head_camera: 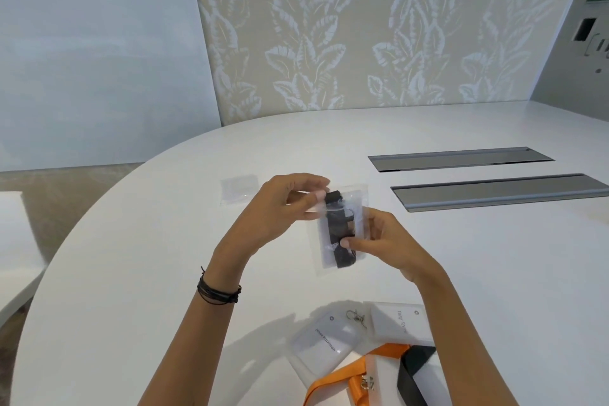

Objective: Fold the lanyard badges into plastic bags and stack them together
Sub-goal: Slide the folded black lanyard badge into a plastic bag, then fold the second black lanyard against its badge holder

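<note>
The left hand (283, 208) and the right hand (385, 249) hold one clear plastic bag (321, 259) btw. them. It is lifted above the white table (131, 273), approx. upright. Inside the bag is a folded black lanyard (337, 231); its upper end sits close to the bag's top.

Left hand: fingers curled, thumb and fingertips pinch the top-left part of the bag. Right hand: the thumb lies on the front of the bag at the lower right and the other fingers are behind it, so it pinches that side. The fingers behind are mostly hidden.

On the table beyond the left hand lies a second clear bag (239, 189), flat and apart from the held one. Near the front edge, under the forearms, lie two white name badges, one at the left (324, 339) and one at the right (398, 320), w/ a metal clip (356, 318) btw. them. Just in front of them are an orange lanyard (339, 376) and a black strap (415, 369), both cut off by the bottom edge of the view.

At the right, two long grey hatch covers, the far one (461, 158) and the near one (501, 191), are set in the tabletop. Dark cord bracelets (217, 290) are on the left wrist. A leaf-pattern wall (329, 26) stands behind the table.
</note>
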A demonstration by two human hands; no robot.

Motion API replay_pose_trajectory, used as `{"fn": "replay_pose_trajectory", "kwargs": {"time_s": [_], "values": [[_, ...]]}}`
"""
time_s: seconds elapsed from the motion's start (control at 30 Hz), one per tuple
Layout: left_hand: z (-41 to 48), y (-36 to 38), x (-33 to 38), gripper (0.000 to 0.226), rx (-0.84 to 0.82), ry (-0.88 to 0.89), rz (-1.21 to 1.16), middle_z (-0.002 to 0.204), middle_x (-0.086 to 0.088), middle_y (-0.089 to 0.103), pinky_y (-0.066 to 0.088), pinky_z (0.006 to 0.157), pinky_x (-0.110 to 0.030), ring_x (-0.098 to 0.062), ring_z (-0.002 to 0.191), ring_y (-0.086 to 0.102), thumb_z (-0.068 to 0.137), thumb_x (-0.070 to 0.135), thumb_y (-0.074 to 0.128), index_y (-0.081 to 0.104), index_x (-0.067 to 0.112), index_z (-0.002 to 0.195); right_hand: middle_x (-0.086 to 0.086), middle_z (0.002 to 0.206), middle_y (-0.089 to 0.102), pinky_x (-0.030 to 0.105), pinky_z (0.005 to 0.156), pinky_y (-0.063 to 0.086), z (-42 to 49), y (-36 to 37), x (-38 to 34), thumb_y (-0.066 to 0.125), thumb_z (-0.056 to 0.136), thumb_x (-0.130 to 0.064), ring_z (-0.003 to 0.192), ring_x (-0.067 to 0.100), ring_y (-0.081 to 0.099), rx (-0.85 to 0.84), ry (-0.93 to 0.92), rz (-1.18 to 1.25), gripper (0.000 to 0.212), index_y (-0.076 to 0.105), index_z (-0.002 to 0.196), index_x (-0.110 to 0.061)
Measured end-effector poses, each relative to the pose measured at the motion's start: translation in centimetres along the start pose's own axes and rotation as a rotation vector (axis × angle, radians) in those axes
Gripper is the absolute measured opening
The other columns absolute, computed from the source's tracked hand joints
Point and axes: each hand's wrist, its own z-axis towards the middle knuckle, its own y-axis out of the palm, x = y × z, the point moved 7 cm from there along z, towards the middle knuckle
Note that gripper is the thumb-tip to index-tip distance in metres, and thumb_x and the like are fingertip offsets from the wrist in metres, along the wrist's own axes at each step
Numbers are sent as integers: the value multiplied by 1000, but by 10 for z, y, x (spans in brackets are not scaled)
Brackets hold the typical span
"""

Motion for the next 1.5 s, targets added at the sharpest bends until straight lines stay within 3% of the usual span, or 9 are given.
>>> {"fn": "replay_pose_trajectory", "kwargs": {"time_s": [0.23,0.37,0.47,0.63,0.87,1.13,1.3,1.4,1.5], "values": [[7,-21,-27,17,42,-77,238,103,9,67,56,61,-20,-2,85,68,96,33,50,63,30,108,3,88,71,15,56,48,5,-41,60,72,80,-16,73,11,67,335,209,-2,16,66,95,-16],[11,-20,-72,17,-53,-202,326,104,3,69,56,74,-29,-12,94,67,96,31,51,63,28,107,1,79,62,17,45,46,9,-60,97,66,85,-13,67,10,58,452,393,18,8,63,91,-12],[2,-17,-113,20,-55,-240,427,108,5,68,52,91,-40,-14,101,64,96,31,53,65,24,110,9,82,60,31,55,52,17,-68,114,63,86,-7,64,16,57,473,453,49,6,61,82,-11],[-23,-6,-171,20,-65,-284,494,118,14,63,41,101,-33,-10,115,56,95,29,54,65,26,111,13,92,57,26,46,56,36,-80,129,60,87,-1,76,25,61,489,458,85,19,56,105,4],[-53,-3,-193,29,146,-242,411,137,16,51,11,117,-22,5,131,38,98,15,49,62,28,120,21,123,49,46,95,43,57,-85,129,56,89,-8,116,34,48,474,373,-308,54,33,138,-1],[-53,5,-188,34,130,-227,585,144,15,44,9,114,-16,2,137,31,101,18,40,55,26,131,23,140,36,37,106,20,51,-84,121,45,96,-13,131,34,28,408,271,-580,46,33,138,-2],[-55,6,-188,35,154,-241,625,145,14,43,11,116,-23,-3,139,31,101,18,39,53,26,133,13,127,51,25,96,33,17,-92,91,49,92,-3,118,25,46,358,120,-538,28,57,119,-5],[-58,8,-190,36,159,-262,624,147,12,41,10,118,-26,-4,140,28,102,18,38,51,25,135,4,112,61,10,78,42,-9,-86,80,49,92,-3,97,17,58,138,119,-451,24,63,110,-11],[-63,9,-189,37,168,-271,642,149,9,38,9,118,-27,-7,142,27,102,17,37,49,23,136,-2,115,62,17,87,44,-39,-72,83,52,94,-12,105,13,57,-168,204,-483,23,61,114,-19]]}}
